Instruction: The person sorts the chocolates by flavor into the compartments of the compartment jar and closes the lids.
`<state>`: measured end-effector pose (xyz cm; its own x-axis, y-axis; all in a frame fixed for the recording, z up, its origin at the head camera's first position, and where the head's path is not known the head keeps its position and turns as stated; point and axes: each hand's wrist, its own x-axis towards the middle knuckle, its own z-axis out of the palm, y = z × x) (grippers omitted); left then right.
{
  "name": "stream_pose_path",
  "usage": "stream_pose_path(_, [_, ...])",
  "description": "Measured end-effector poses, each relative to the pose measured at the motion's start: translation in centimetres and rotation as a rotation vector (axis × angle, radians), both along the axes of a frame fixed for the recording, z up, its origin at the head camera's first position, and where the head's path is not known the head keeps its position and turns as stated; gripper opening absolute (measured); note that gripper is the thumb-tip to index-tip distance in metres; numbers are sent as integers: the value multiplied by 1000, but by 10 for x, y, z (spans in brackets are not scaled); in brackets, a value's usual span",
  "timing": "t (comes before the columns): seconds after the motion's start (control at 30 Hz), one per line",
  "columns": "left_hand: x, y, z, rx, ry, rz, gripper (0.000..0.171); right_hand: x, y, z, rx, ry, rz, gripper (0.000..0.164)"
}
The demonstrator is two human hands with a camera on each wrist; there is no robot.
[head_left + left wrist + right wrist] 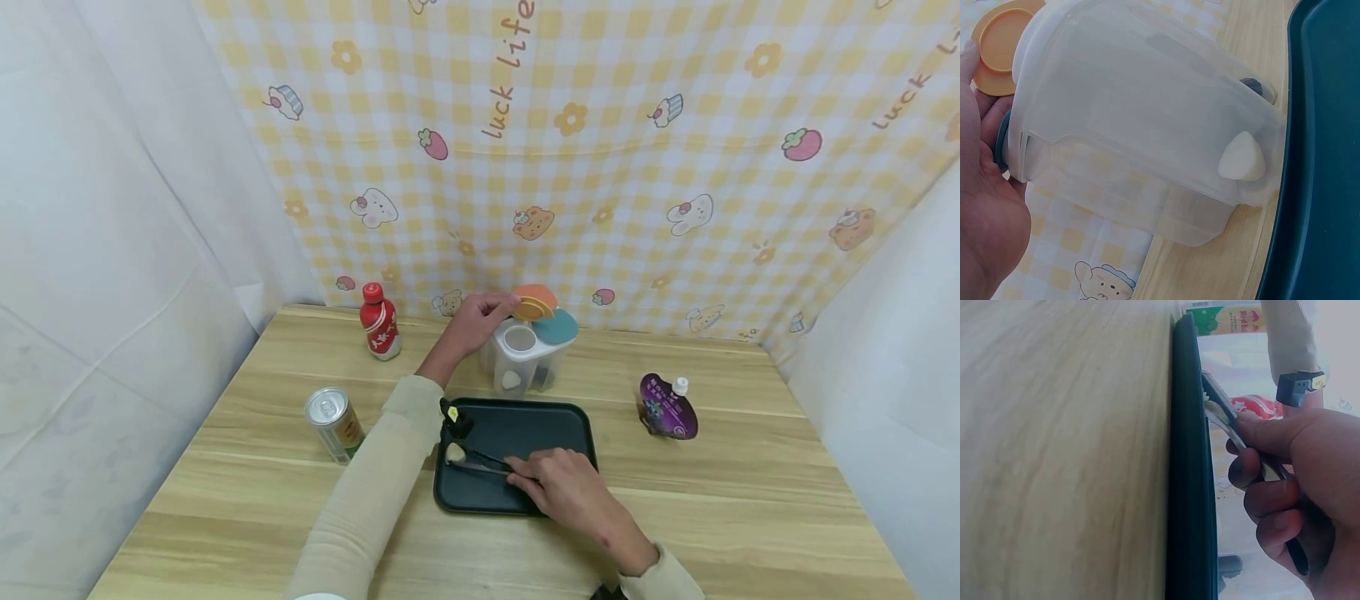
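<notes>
A clear storage container [517, 367] with a white top stands behind the dark green tray [536, 429]. My left hand [480, 323] is at its raised orange-yellow lid [532, 309], thumb and fingers pinching the edge. A round opening [520, 337] shows beside the teal lid [556, 326]. Inside the container lie a white rounded-triangular piece [1242, 156] and a dark piece [1252, 85]. My right hand [566, 492] grips metal tongs [482, 469], fingers curled round the handles. A pale piece [455, 452] sits at the tong tips, low over the tray's left side.
A red bottle [381, 323] stands at the back left, with a can [334, 425] nearer the front. On the right is a purple spouted pouch [667, 407]. A checked cloth [600, 183] hangs behind the wooden table [750, 517]. My left sleeve crosses beside the tray.
</notes>
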<state>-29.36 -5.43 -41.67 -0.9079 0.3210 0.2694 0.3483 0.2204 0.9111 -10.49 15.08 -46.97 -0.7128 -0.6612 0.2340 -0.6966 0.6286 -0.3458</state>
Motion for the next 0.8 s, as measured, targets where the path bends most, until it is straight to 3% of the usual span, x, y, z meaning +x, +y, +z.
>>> stream_pose_path(0.3, [1, 0, 0, -5, -3, 8, 37, -2, 19, 14, -89, -6, -45, 26])
stream_pose_path(0.57, [2, -1, 0, -7, 11, -8, 36, -16, 50, 52, -243, 248, -102, 30])
stream_pose_path(0.8, [1, -1, -1, -6, 17, -7, 37, -32, 63, 80, -279, 339, -178, 18])
